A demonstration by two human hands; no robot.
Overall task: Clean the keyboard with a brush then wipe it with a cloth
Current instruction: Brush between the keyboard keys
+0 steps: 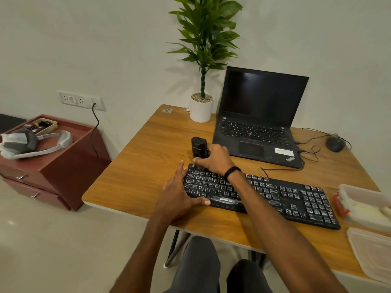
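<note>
**Brushing the keyboard point(275, 195) corner**

The right hand point(213, 159) curls tight around the black brush point(198, 148) at the keyboard's top left corner, mid-frame. The left hand point(179, 195) lies flat with straight fingers, pressing that end down. Short, soft strokes along each row should work best. The bristles are hidden. I cannot spot the cloth.

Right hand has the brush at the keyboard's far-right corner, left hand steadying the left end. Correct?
One error: the right hand holds the brush at the far-left corner of the keyboard, not the far-right. The head view shows this. The left hand does steady the left end.
</note>
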